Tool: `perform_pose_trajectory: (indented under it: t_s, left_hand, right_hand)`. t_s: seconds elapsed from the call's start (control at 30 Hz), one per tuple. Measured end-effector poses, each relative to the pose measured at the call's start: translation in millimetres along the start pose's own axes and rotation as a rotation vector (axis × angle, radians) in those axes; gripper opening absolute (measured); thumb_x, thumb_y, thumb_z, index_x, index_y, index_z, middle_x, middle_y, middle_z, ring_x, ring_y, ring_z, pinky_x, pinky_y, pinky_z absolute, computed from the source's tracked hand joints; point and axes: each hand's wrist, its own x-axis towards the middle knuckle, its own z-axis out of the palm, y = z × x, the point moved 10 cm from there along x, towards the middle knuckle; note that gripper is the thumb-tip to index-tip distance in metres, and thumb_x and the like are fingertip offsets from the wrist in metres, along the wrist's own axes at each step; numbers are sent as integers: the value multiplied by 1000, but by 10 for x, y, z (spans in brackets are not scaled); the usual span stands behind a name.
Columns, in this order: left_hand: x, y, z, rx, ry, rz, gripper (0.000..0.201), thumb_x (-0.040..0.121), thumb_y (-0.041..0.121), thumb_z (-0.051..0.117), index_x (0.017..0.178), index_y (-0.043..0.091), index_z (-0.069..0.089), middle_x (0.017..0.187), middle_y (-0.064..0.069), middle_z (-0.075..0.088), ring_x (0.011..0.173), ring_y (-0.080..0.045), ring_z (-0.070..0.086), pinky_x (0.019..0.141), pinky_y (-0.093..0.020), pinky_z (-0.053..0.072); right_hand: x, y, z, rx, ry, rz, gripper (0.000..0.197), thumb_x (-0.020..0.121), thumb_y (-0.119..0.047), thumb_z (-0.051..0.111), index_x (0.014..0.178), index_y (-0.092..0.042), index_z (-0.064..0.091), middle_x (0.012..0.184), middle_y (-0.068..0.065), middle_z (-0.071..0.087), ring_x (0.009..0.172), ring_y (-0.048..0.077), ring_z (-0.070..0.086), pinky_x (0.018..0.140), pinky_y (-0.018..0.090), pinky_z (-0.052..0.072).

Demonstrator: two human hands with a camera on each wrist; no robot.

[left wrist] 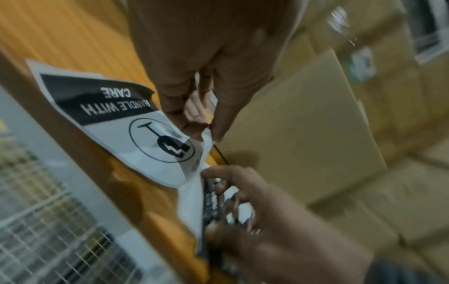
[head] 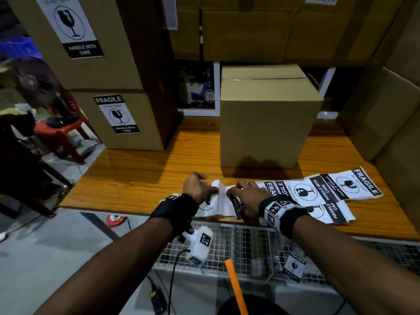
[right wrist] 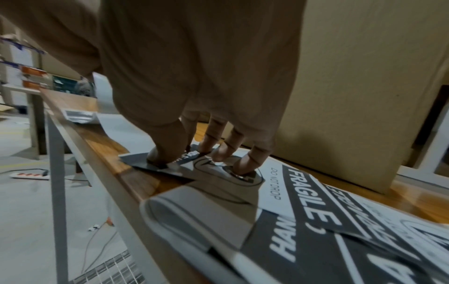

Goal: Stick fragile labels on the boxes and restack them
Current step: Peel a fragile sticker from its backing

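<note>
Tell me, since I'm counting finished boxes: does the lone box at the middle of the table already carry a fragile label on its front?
No. In the head view the lone box shows plain brown cardboard on its front.

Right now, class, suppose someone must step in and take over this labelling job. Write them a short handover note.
Left hand: pinches the white backing edge of the label being peeled at the table's front edge.
Right hand: fingertips press down and grip the other end of that label.
Spare labels lie fanned on the table to the right.
Plain box stands just behind the hands, with no label on the sides that show.
Done: two stacked boxes at the left already carry fragile labels.
Left: finish peeling, stick the label on the plain box, then restack it.
</note>
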Motion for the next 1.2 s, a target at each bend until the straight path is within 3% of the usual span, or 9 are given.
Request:
perform_pose_trajectory:
  t_s: [0.07,0.13,0.23,0.33,0.6,0.8,1.03,1.2]
  left_hand:
    - [-15,-64,60,-24,-63,-85,28,76,7,85,87,7,59,64,-9,62,45,-16,57,40,-22,43]
    - [-55,-69,111,-45,-117,-132,22,82,6,80,74,5,59,57,-11,56,39,-17,50,42,-22,40]
    - [-102,-68,81,-93,-123,-177,24,87,5,75,71,6,57,57,-11,51,44,-19,49,46,-26,44]
    - [-124,-124,-14,-74,-78,-174,21,84,4,77,71,4,62,64,-14,58,50,-20,52,50,-28,46]
    - [-159,-199,-114,-81,-33,-188,18,83,2,77,73,4,62,61,-9,57,48,-19,53,41,-21,44]
    - [-149,-244,-150,-128,-56,-204,16,82,1,78,76,5,64,67,-11,60,57,-23,56,48,-27,50]
    - [-185,-324,-172,-211,-86,-210,24,83,-4,75,68,5,58,60,-12,56,47,-21,55,48,-28,51]
    - [-216,-380,-196,-263,-81,-230,26,83,-7,74,67,4,57,63,-15,53,60,-25,54,65,-42,53]
  right_hand:
    - [16,-6,15,-2,2,-16,60,82,-25,73,133,-35,42,136,2,32,126,34,33,95,53,44]
    - [22,-2,24,-7,-3,-31,64,84,-26,71,139,-35,39,138,3,31,127,34,32,96,54,43]
    - [42,-8,14,-28,-20,-64,65,90,-29,67,145,-34,34,140,4,29,129,34,31,98,54,43]
    - [55,1,29,-54,-30,-92,65,91,-33,66,148,-33,33,139,6,30,129,35,30,97,55,45]
    - [52,-14,48,-62,-10,-122,49,90,-34,66,134,-34,44,133,4,33,123,32,33,94,54,45]
    - [54,-29,46,-106,-24,-112,55,93,-32,64,142,-33,39,137,5,30,126,33,31,98,54,43]
    - [47,-41,36,-133,-28,-107,58,94,-31,63,145,-33,36,139,6,29,126,33,30,96,50,43]
    - [33,-55,30,-156,-24,-110,59,95,-32,62,146,-34,33,143,7,27,129,35,28,97,51,42]
